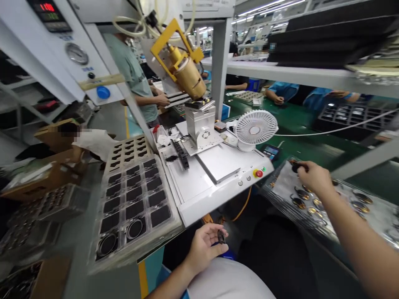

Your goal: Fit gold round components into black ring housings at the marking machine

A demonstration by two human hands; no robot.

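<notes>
My left hand (204, 249) is low in the middle of the view, palm up, and holds a small dark ring-shaped part (221, 237) in its fingers. My right hand (313, 178) is over a clear plastic tray (339, 211) of round gold-and-black parts, pinching a dark piece (294, 167). At the left, a tray with black foam cells (134, 203) holds round dark rings (135, 229) in its nearest cells. Its other cells look bare. A white benchtop machine (215, 182) stands between my hands.
A brass cylinder in a yellow bracket (187, 70) hangs over the machine, beside a white fan (255, 128). A co-worker in a green shirt (134, 70) stands beyond it. Blue-sleeved people work at a green bench (299, 112). Cardboard boxes (56, 166) lie at the left.
</notes>
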